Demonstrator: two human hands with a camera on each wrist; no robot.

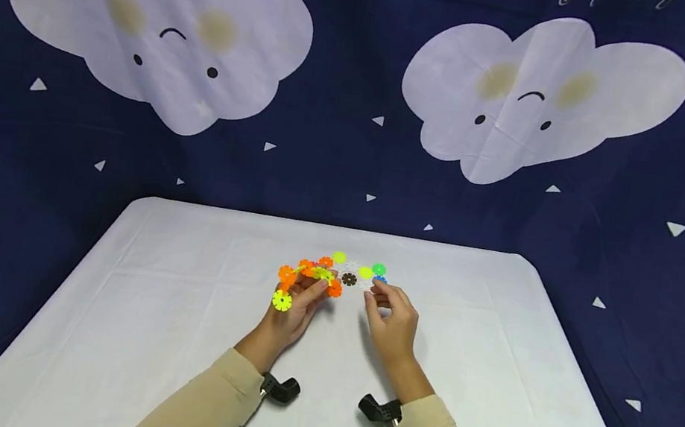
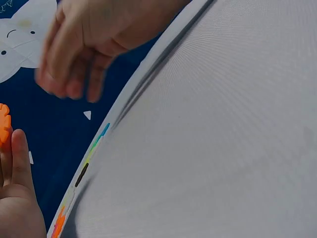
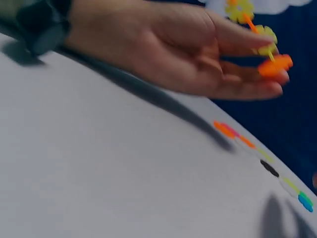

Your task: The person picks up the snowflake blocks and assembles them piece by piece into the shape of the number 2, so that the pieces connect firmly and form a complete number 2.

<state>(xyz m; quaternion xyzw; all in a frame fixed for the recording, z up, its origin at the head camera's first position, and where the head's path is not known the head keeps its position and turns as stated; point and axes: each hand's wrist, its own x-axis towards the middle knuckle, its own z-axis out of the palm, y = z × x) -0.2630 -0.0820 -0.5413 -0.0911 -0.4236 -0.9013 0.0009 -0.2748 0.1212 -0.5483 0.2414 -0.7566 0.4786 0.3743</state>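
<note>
A chain of interlocked orange and yellow-green plastic snowflake discs [image 1: 287, 276] is in my left hand [image 1: 299, 309], held between thumb and fingers above the table. In the right wrist view, the left thumb lies against a yellow disc [image 3: 266, 38], with an orange disc [image 3: 275, 65] at the fingertips. My right hand [image 1: 393, 324] is to the right, over the table beside the loose discs. Its fingers bend loosely downward in the left wrist view, with nothing visible between them. A blue disc [image 1: 380, 279] lies near those fingertips, partly hidden by them in the head view.
Loose discs lie flat on the white table [image 1: 192, 339] beyond the hands, among them a dark brown disc [image 1: 349, 279], a green disc [image 1: 379, 269], a yellow disc [image 1: 339, 257] and pale ones. A dark blue cloth [image 1: 334, 182] printed with clouds hangs behind the table's far edge.
</note>
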